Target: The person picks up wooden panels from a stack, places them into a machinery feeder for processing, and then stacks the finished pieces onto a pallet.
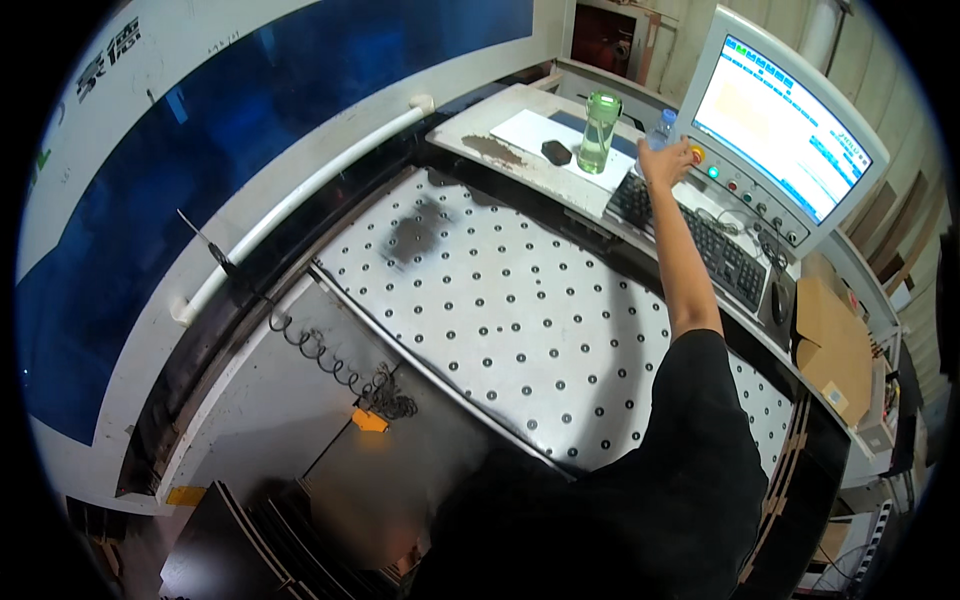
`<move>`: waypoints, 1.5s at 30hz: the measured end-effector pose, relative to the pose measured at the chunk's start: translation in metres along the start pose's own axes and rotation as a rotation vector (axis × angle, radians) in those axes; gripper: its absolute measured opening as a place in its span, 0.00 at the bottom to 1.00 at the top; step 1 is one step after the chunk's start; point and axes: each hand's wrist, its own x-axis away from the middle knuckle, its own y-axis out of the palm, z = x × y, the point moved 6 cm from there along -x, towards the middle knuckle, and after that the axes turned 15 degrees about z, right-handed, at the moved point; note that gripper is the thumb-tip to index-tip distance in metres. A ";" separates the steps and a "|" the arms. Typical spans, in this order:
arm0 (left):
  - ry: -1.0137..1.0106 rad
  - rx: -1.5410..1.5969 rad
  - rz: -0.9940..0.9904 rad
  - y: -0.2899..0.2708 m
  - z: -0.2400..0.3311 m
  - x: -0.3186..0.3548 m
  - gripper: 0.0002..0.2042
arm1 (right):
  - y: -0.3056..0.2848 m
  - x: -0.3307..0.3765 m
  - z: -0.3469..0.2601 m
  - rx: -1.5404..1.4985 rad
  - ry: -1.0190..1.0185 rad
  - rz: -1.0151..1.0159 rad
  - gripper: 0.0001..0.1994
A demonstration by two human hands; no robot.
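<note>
My right arm, in a short black sleeve, reaches away from me toward the control console. At its end my right hand [668, 164] has its thumb apart from the fingers. The fingertips are right beside a red push button [697, 156] with a yellow surround; whether they press it cannot be seen. Behind the hand stands a clear bottle with a blue cap [667, 118], partly hidden. A green drinking bottle [598, 135] stands to the left on the ledge. Below my wrist lies a black keyboard [715, 250], partly covered by my forearm. My left hand cannot be made out.
A lit monitor [780, 120] rises above the console buttons. A mouse [779, 300] and a cardboard box [832, 345] are at the right. A metal table with studs [520, 320] spans the middle. At left are a white rail [300, 205] and a coiled cable [320, 350].
</note>
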 end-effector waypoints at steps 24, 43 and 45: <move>0.573 0.442 1.134 -0.218 0.328 0.157 0.19 | -0.147 0.286 -0.108 -0.747 -0.369 -1.302 0.44; 1.410 -0.550 1.021 -0.251 0.375 0.222 0.11 | -0.394 0.500 -0.135 -0.957 -0.466 -1.777 0.37; 1.185 -0.537 0.962 -0.253 0.361 0.214 0.16 | -0.400 0.502 -0.143 -0.990 -0.530 -1.660 0.37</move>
